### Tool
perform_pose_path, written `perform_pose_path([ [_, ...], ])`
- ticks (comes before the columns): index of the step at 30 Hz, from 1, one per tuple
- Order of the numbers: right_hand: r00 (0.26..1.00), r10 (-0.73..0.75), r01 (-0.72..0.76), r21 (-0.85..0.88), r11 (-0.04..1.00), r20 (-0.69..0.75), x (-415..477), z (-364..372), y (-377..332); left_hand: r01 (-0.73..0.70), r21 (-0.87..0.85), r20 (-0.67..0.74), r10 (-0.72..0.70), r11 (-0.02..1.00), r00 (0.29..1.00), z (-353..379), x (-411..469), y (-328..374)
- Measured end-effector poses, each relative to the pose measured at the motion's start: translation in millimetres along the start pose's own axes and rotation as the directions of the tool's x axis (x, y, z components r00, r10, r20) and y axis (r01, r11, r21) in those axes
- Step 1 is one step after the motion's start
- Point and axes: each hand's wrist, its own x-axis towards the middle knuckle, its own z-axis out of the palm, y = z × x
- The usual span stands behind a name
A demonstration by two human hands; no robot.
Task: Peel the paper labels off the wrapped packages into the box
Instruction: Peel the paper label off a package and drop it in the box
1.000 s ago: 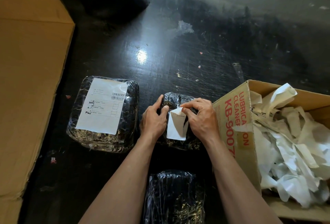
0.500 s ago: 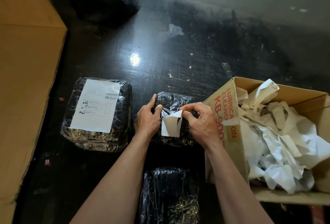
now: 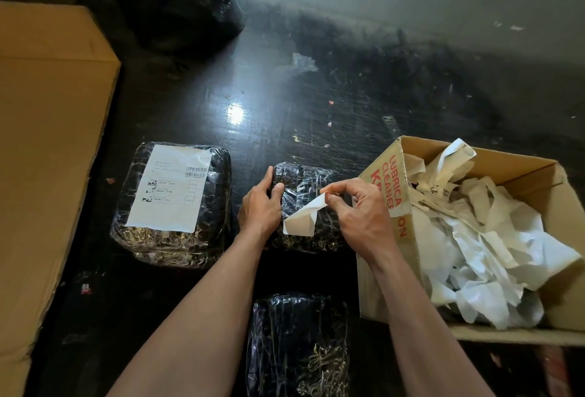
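Note:
A small black plastic-wrapped package (image 3: 304,181) lies on the dark floor between my hands. My left hand (image 3: 261,206) grips its left side. My right hand (image 3: 361,216) pinches a curled white paper label (image 3: 302,217) by its top corner; most of the label is lifted off the wrap, and only its lower end lies against the package. To the right stands an open cardboard box (image 3: 383,206) holding several crumpled white labels (image 3: 474,238). A bigger wrapped package (image 3: 215,232) at the left carries a flat printed label (image 3: 172,189).
A third wrapped package (image 3: 297,346) without a label lies near me, between my forearms. A large flat cardboard sheet (image 3: 47,143) covers the left side. A black plastic bag (image 3: 177,0) stands at the back. Small scraps dot the dark floor (image 3: 316,95).
My right hand has pulled the label up and to the right, peeling more of it off the small package. My left hand stays gripping the package's left side.

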Motion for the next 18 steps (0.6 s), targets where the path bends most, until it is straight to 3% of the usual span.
perform_pose_path([
  [7, 1.000, 0.029, -0.029, 0.029, 0.999, 0.012, 0.3, 2.6, -4.2, -0.047, -0.190, 0.039, 0.056, 0.981, 0.998, -9.1, -18.0, -11.3],
  [18, 0.994, 0.039, -0.031, -0.074, 0.997, 0.102, 7.6, -3.4, -15.3, -0.082, -0.082, 0.109, 0.090, 0.993, 0.990, -5.5, -22.2, -20.6],
])
